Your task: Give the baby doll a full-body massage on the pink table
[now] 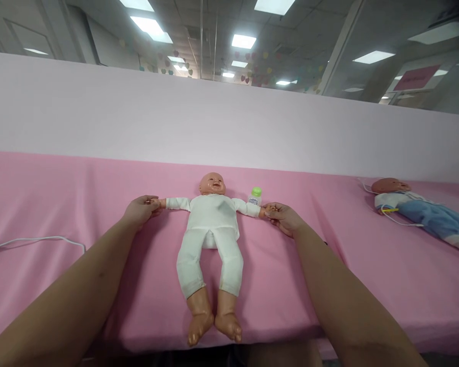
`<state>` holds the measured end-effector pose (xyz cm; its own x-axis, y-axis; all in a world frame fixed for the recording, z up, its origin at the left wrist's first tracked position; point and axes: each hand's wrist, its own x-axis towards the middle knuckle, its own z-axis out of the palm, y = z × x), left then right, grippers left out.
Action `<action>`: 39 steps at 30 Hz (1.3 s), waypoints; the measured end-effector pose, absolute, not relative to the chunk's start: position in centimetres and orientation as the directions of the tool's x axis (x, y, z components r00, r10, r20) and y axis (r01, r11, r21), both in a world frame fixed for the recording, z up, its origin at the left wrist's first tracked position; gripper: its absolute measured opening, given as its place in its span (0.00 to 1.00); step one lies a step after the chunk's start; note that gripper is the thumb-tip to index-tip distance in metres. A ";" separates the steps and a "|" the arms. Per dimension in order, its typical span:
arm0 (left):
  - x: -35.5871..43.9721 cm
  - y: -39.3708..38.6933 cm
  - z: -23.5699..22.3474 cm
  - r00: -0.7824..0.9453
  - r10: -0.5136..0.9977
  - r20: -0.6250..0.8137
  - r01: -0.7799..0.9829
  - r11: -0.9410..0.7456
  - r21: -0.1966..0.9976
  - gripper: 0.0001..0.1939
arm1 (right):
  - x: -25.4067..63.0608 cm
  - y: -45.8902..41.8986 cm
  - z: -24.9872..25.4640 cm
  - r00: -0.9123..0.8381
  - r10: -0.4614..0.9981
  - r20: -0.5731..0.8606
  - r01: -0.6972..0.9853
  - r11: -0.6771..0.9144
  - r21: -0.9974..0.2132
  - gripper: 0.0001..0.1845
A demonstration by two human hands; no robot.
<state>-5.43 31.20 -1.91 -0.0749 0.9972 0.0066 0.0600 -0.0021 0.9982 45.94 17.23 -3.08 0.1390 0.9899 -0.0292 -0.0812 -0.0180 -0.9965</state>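
A baby doll (pixel 213 216) with a white cloth body lies on its back on the pink sheet, head toward the wall and bare feet toward me. Its arms are stretched out to both sides. My left hand (pixel 139 210) is closed round the doll's hand at the left, fingers pinching it. On the other side my right hand (pixel 285 217) grips the doll's other hand between thumb and fingers. A small bottle (pixel 256 195) with a green cap stands just behind the doll's arm at the right, partly hidden by it.
Pink sheeting (pixel 137 300) covers the long table, with a white wall (pixel 214 122) and glass panes behind. At the far right lies another doll (pixel 424 209) in blue clothes, with a thin white tube on it. A white cable (pixel 42 238) runs along the left.
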 end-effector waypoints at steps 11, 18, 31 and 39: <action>-5.2 31.2 -1.6 -0.189 0.982 0.011 0.072 0.003 0.997 0.06 | 45.0 18.0 -3.0 0.302 0.952 -0.042 0.012 -0.048 -0.999 0.18; -5.5 31.8 -2.1 -0.134 0.991 -0.020 0.028 0.024 0.999 0.13 | 45.4 17.9 -2.7 0.293 0.951 -0.094 -0.096 -0.069 -0.993 0.15; -5.4 31.0 -1.6 -0.122 0.992 0.029 0.039 -0.024 0.999 0.14 | 45.4 17.4 -2.9 0.169 0.985 0.013 -0.014 0.016 -1.000 0.22; -5.3 31.2 -1.5 -0.160 0.987 0.010 0.033 -0.005 0.999 0.07 | 45.1 18.0 -3.0 0.307 0.951 -0.037 -0.028 -0.029 -0.999 0.20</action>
